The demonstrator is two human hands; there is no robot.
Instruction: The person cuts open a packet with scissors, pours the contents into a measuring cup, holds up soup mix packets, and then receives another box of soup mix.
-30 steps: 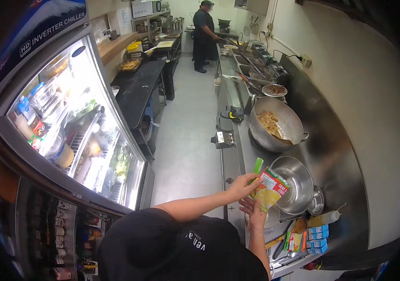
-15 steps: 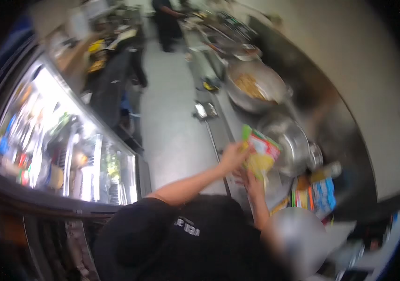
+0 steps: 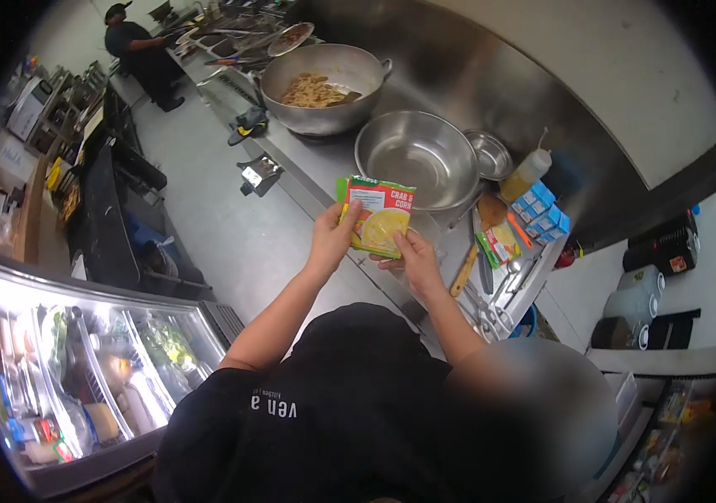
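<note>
A soup mix packet (image 3: 383, 220), mostly red, green and yellow and printed "CRAB & CORN", is held up in front of my chest. My left hand (image 3: 334, 239) is closed on its left edge, thumb on the front. On its lower right corner, my right hand (image 3: 414, 257) pinches with thumb and fingers. A green edge sticking out behind may be a second packet; I cannot tell. Just beyond the packet stands a wide steel bowl (image 3: 418, 155) on the counter. Another similar packet (image 3: 498, 243) lies to the right of my right hand.
A large pot (image 3: 322, 88) of food stands further along the counter. Blue cartons (image 3: 540, 211), a squeeze bottle (image 3: 529, 173), a small metal bowl (image 3: 488, 154) and several utensils (image 3: 504, 285) sit to the right. A lit glass fridge (image 3: 90, 369) is lower left. A co-worker (image 3: 144, 54) stands far back.
My view has swung to the right and steadied, so the counter shows more fully. Both hands still hold the packet, its printed face now turned more squarely to me.
</note>
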